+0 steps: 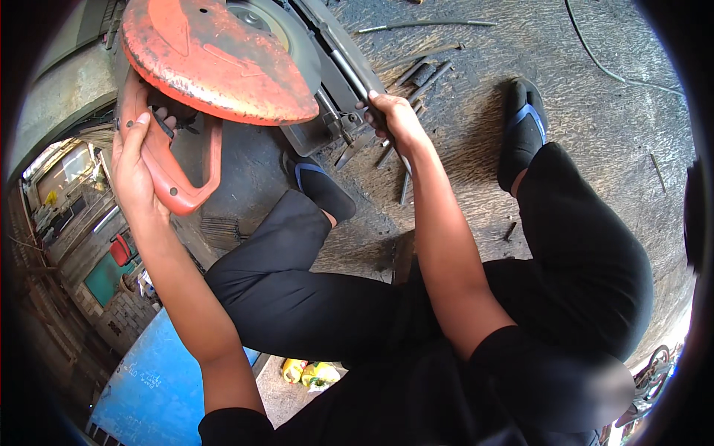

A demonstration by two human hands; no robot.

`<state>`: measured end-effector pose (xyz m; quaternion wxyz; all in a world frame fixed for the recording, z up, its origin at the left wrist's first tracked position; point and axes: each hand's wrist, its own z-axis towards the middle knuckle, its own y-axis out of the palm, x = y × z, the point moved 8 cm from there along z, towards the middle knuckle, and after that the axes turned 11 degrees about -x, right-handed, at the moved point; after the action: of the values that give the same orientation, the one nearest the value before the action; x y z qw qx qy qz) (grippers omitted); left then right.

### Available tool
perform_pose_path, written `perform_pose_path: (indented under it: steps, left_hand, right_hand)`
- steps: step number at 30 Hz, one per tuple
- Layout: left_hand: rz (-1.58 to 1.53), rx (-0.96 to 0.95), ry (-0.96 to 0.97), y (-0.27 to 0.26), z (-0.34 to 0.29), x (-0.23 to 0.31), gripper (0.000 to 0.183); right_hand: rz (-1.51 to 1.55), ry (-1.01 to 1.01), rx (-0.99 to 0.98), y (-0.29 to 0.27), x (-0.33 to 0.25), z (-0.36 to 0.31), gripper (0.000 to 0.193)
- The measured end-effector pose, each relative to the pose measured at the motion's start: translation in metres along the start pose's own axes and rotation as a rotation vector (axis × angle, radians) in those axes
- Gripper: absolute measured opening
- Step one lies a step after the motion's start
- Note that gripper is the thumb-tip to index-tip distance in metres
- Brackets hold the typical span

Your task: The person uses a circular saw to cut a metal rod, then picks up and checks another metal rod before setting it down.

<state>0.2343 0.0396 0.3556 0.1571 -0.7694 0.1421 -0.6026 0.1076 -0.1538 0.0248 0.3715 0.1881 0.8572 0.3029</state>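
Observation:
A cut-off saw with a scuffed orange blade guard (216, 63) stands at the upper left, its round disc (286, 44) partly showing behind the guard. My left hand (137, 167) is wrapped round the saw's orange loop handle (167, 171), fingers near the dark trigger area. My right hand (398, 123) is closed on a thin metal rod (349, 70), which lies along the saw's base and passes under my palm. Beside it sits the saw's metal clamp (343, 126). Where the rod meets the disc is hidden by the guard.
Several short dark metal pieces (431, 82) lie on the stained floor beyond my right hand. A cable (595, 59) curves at the far right. My sandalled feet (524, 123) flank the work area. A blue panel (152, 379) and yellow packages (305, 372) are at the lower left.

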Motion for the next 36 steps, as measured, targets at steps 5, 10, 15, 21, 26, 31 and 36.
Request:
perform_pose_path:
  steps: [5,10,15,21,26,31,36]
  left_hand:
    - [0.094,0.021,-0.071,-0.009,0.001,-0.004,0.032]
    - [0.009,0.026,-0.052,-0.010,-0.001,-0.005,0.038]
    - [-0.016,0.013,-0.033,-0.005,0.000,-0.004,0.041]
    - [-0.012,0.026,-0.024,-0.002,-0.002,-0.001,0.043]
    - [0.005,0.044,-0.026,-0.002,-0.003,0.000,0.044]
    - [0.011,0.042,-0.053,-0.003,-0.003,-0.002,0.044]
    - [0.038,0.012,-0.117,-0.002,-0.003,-0.006,0.051]
  right_hand:
    - [0.204,0.064,-0.141,0.016,-0.005,-0.006,0.035]
    - [0.178,0.200,-0.192,0.023,0.000,-0.009,0.033]
    - [0.104,0.234,-0.172,0.026,0.003,-0.010,0.026]
    - [0.084,0.191,-0.205,0.028,0.001,-0.011,0.023]
    - [0.085,0.143,-0.194,0.028,0.005,-0.007,0.024]
    - [0.020,0.127,-0.171,0.023,0.011,0.000,0.024]
    - [-0.066,0.092,-0.119,0.017,0.011,0.003,0.023]
